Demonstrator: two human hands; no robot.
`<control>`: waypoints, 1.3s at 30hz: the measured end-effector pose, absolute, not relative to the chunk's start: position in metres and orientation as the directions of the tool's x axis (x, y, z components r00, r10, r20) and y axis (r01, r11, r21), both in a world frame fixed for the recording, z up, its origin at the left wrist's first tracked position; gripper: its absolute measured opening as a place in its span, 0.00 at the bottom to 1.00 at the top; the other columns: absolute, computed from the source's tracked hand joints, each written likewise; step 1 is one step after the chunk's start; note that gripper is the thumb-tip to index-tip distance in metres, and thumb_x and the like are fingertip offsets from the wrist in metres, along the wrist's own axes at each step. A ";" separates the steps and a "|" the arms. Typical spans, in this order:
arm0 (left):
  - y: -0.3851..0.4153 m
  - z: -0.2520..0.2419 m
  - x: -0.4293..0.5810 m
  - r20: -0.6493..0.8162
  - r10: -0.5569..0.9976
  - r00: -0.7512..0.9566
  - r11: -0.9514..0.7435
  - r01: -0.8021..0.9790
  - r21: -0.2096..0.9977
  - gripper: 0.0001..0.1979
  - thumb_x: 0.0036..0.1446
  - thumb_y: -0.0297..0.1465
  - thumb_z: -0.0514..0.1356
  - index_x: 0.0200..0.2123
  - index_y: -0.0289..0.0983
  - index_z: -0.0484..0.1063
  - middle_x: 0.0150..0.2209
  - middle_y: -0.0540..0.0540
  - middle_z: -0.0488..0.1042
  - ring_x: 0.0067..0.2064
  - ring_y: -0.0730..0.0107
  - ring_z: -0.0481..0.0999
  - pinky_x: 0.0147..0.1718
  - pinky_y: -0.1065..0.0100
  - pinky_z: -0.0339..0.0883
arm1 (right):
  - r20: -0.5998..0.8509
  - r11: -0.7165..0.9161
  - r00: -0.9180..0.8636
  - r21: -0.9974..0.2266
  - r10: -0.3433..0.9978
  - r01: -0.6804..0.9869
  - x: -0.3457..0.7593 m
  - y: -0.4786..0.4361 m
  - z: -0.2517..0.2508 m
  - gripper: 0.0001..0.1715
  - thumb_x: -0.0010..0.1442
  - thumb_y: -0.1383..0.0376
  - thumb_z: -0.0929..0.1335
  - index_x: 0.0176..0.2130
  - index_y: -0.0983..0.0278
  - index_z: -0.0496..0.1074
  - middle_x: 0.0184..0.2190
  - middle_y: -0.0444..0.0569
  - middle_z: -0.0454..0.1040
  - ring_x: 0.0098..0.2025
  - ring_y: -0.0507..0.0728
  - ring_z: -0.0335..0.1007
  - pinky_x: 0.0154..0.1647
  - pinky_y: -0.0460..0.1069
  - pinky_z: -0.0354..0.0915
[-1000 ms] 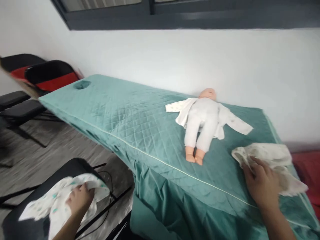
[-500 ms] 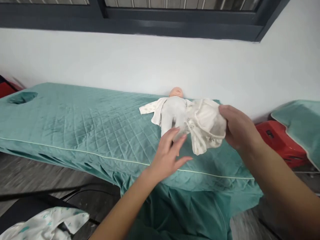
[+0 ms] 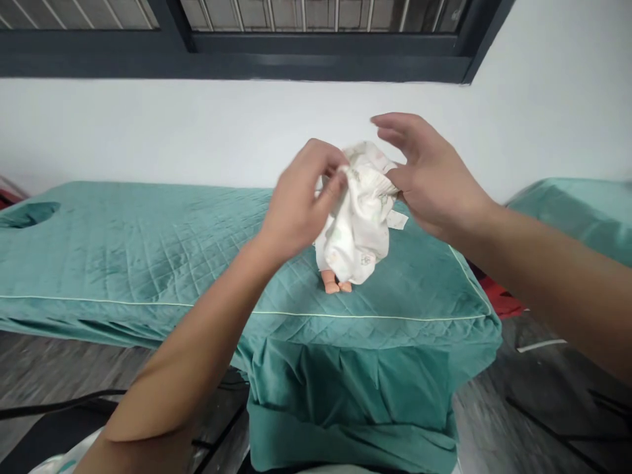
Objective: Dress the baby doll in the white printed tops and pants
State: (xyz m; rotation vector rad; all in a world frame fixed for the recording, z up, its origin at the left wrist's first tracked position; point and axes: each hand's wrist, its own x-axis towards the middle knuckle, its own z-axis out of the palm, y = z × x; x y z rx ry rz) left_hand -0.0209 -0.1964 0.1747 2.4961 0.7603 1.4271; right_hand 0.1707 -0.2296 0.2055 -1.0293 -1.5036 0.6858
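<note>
The left hand point(image 3: 301, 204), which half a second ago lay open under the cloth, now has its grip clenched on the gathered edge of the small white garment point(image 3: 358, 227). The right hand point(image 3: 429, 181) has come up with it. Its thumb meets the same edge and its fingers are splayed above (whether it truly pinches the cloth I cannot tell). The garment has risen and hangs between both hands in the air above the table point(image 3: 148, 250). It now hides the doll, so only the doll's feet point(image 3: 338, 285) show below its hem. A small white tag point(image 3: 397, 220) sticks out at the garment's right side, and its print is too small to read. Behind are the white wall point(image 3: 148, 131) and the dark window frame point(image 3: 320, 46).
</note>
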 end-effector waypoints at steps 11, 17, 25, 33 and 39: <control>-0.244 0.178 -0.015 0.564 0.709 0.422 -0.673 0.167 0.721 0.17 0.54 0.42 0.70 0.38 0.39 0.69 0.36 0.49 0.76 0.41 0.64 0.78 0.40 0.66 0.71 | 0.414 0.412 0.012 -0.909 0.910 0.066 0.124 -0.252 0.237 0.18 0.55 0.80 0.66 0.44 0.67 0.75 0.43 0.51 0.76 0.41 0.55 0.73 0.48 0.55 0.72; -0.233 0.197 -0.036 0.692 0.699 0.183 -0.693 -0.067 0.718 0.08 0.62 0.35 0.62 0.33 0.39 0.69 0.31 0.51 0.73 0.38 0.67 0.75 0.38 0.67 0.69 | 0.631 0.661 -0.252 -0.577 0.733 0.479 0.122 -0.267 0.244 0.11 0.59 0.60 0.76 0.41 0.61 0.76 0.61 0.48 0.69 0.68 0.63 0.58 0.72 0.60 0.52; -0.219 0.219 -0.086 0.563 0.765 0.313 -0.510 -0.240 0.826 0.11 0.59 0.38 0.66 0.38 0.37 0.72 0.30 0.50 0.73 0.32 0.70 0.76 0.34 0.68 0.70 | 0.584 0.639 -0.279 -0.610 0.762 0.469 0.134 -0.258 0.258 0.22 0.53 0.51 0.78 0.26 0.64 0.73 0.38 0.46 0.75 0.57 0.66 0.67 0.58 0.63 0.66; -0.222 0.203 -0.077 0.279 0.860 0.427 -0.223 -0.178 0.959 0.12 0.54 0.33 0.71 0.40 0.35 0.78 0.33 0.47 0.79 0.42 0.53 0.83 0.41 0.59 0.77 | 0.395 0.403 -0.271 -0.915 0.878 -0.028 0.113 -0.234 0.216 0.26 0.57 0.43 0.74 0.32 0.63 0.74 0.28 0.43 0.73 0.32 0.52 0.72 0.32 0.48 0.69; -0.195 0.156 -0.060 0.292 0.890 0.349 -0.141 -0.398 0.906 0.18 0.60 0.44 0.64 0.43 0.36 0.76 0.37 0.45 0.80 0.47 0.54 0.83 0.48 0.59 0.77 | 0.092 0.217 -0.510 -0.957 0.855 0.191 0.131 -0.218 0.171 0.29 0.47 0.43 0.79 0.37 0.63 0.78 0.30 0.47 0.78 0.37 0.58 0.77 0.40 0.51 0.72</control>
